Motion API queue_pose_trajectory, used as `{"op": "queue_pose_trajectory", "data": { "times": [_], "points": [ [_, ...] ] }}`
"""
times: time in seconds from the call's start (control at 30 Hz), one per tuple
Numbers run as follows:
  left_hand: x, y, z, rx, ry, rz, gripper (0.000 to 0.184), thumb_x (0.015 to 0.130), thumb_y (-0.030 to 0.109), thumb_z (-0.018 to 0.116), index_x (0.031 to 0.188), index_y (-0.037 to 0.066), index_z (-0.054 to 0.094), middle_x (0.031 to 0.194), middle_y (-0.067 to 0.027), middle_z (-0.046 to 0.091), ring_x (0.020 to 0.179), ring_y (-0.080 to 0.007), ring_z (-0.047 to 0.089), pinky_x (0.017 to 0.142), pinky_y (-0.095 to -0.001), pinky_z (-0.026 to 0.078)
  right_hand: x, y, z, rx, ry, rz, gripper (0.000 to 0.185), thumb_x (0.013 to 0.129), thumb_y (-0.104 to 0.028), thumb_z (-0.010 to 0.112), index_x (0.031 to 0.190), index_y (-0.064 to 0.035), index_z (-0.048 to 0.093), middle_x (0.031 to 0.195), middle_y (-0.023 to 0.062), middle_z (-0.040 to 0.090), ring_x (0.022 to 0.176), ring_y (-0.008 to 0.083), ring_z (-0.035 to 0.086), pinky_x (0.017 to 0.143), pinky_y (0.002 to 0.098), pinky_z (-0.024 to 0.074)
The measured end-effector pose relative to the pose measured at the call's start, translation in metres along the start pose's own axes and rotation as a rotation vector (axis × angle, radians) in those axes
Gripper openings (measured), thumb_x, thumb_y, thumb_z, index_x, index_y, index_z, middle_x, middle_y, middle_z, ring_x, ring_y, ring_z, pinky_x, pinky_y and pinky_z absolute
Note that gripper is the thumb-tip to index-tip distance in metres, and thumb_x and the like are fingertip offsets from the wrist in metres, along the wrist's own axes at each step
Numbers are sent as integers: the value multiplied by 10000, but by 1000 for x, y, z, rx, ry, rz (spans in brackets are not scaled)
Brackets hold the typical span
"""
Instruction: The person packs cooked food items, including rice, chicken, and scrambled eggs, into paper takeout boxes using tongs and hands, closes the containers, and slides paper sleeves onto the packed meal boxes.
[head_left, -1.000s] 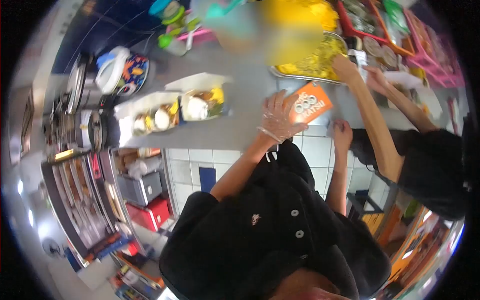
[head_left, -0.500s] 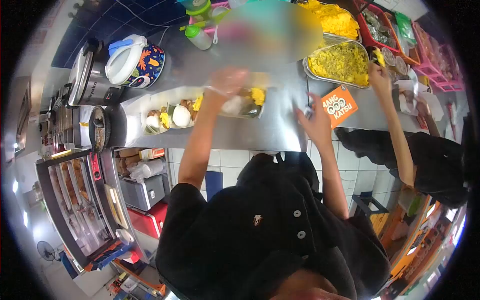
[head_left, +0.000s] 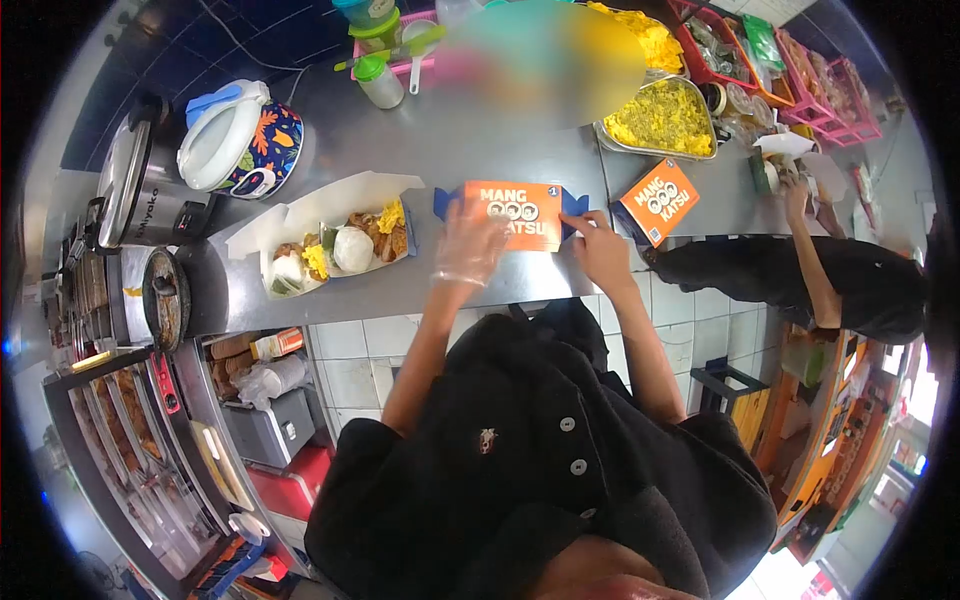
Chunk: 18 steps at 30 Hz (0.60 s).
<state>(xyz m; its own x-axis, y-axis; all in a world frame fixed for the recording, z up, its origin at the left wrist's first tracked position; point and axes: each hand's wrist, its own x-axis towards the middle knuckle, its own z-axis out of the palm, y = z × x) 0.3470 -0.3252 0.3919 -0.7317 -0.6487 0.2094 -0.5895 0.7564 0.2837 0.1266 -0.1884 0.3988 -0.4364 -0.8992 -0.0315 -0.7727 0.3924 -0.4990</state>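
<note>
Left hand [head_left: 470, 242]: clear glove, fingers extended and spread loosely, over the left part of the orange box; blurred, contact not certain.

Right hand [head_left: 600, 248]: fingers partly bent, fingertips at the right end of the orange box; whether it pinches or only touches cannot be told.

Orange box [head_left: 540, 212]: one, between the two hands, printed face up, "MANG KATSU" lettering partly covered; blue flaps [head_left: 443, 204] jutting at both ends. Lies on the steel tabletop [head_left: 450, 135].

Second box [head_left: 657, 203]: same print, set at a slant, right of the orange box, apart from it.

White cartons [head_left: 385, 186]: open, left of the orange box; contents include rice mound [head_left: 352, 250] and yellow topping [head_left: 391, 216].

Metal tray [head_left: 655, 154]: yellow food inside, beyond and right of the orange box.

Green-lidded jar [head_left: 380, 84]: beyond and left of the orange box.

Patterned pot [head_left: 278, 143]: white lid, farther left of the orange box.

Co-worker's hand [head_left: 795, 198]: well right of the orange box, beside food packaging.
</note>
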Motion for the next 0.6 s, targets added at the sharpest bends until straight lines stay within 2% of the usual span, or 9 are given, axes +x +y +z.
{"op": "queue_pose_trajectory", "data": {
  "times": [0.07,0.1,0.17,0.27,0.3,0.4,0.43,0.5,0.6],
  "points": [
    [-2,3,13,-42,161,-130,536,944,402,651,1393,125,552,1411,-222,531,1303,-393,519,1097,-478,405,10,6,17,126,100,93,316,925,-272,564,1191,-148,680,1065,156,656,853,385,681,784,482,545],
    [2,2,17,-227,98,-321,598,927,421,667,1410,100,522,1405,-245,531,1304,-397,520,1091,-471,411,15,5,27,120,105,221,406,952,-389,531,1210,-104,661,1036,202,688,912,421,679,840,508,530],
    [20,1,24,-598,-37,-692,727,893,460,699,1445,49,464,1394,-289,531,1308,-406,522,1079,-457,423,25,-3,43,183,81,380,477,963,-463,511,1193,-74,663,1045,228,699,969,432,677,866,506,525],
    [36,-20,32,-618,-53,-744,769,862,452,708,1423,-9,455,1357,-283,578,1252,-423,572,1066,-455,451,38,-9,64,309,40,510,720,972,-624,470,1222,29,644,1029,265,717,1019,424,687,885,486,529],
    [41,-33,42,-589,-140,-786,797,843,520,714,1374,-30,488,1295,-287,621,1182,-423,620,1027,-472,469,39,-8,66,321,38,487,756,980,-636,430,1238,44,635,1064,290,704,1046,441,674,915,494,513],
    [51,-42,31,-584,-299,-788,817,824,590,705,1326,-34,547,1243,-280,653,1169,-406,633,987,-470,482,44,5,68,459,55,478,778,938,-669,495,1206,44,654,1056,279,713,1014,414,695,930,438,515],
    [52,-42,27,-624,-328,-786,814,818,602,708,1303,-36,568,1212,-276,668,1146,-398,645,966,-467,488,43,6,63,542,62,502,850,878,-717,555,1179,72,658,1044,281,712,983,381,707,903,408,526],
    [54,-44,15,-697,-383,-788,810,806,626,716,1255,-39,610,1150,-268,696,1100,-382,668,926,-461,500,42,5,54,600,29,559,889,845,-737,584,1151,95,660,1018,286,714,959,366,713,876,404,534],
    [54,-74,43,-483,-336,-712,718,805,609,742,1086,-49,683,1000,-215,728,960,-331,700,849,-443,518,39,1,36,611,38,569,925,798,-777,604,1022,115,703,920,279,722,896,355,724,822,412,547]
  ]
}}
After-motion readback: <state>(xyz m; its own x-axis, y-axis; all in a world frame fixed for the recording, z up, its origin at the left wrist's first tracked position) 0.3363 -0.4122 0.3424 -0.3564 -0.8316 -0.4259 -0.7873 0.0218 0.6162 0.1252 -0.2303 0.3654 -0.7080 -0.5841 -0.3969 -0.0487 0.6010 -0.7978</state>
